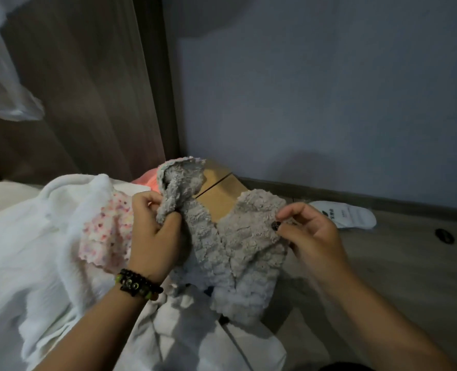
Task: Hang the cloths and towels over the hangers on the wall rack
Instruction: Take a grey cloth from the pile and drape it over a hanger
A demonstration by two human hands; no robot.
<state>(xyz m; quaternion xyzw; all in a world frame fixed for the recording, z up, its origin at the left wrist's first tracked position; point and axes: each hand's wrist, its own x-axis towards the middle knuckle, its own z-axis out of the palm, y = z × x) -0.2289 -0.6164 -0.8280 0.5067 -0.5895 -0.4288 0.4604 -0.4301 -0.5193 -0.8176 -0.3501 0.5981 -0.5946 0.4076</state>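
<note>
Left forearm, nearest the lens: bare, with a dark beaded bracelet (139, 283) at the wrist.

Left hand (152, 231): fingers and thumb curled round a bunched upper corner of the grey fluffy cloth (222, 245).

Right hand (313, 234): thumb and forefinger pinching the cloth's right edge, remaining fingers loosely curled behind.

Grey fluffy cloth: held up between both hands, above the pile of laundry and in front of the cardboard box (219, 194); top left corner folded over, lower part drooping onto the white fabric below.

White towel (26, 236): large, crumpled, spread across the left and lower part of the view under the left arm.

Pink speckled cloth (107, 231): lying on the white towel, just left of the left hand.

Orange-pink fabric (148, 180): a small patch showing behind the grey cloth.

Cardboard box: brown, partly hidden by the cloth, standing by the wall corner.

White slipper (347, 215): on the wooden floor (409, 263) to the right, near the baseboard.

Plastic bag (5, 84): translucent, hanging at upper left against the wood-grain panel (88, 89).

Grey-blue wall (329, 89): behind.
</note>
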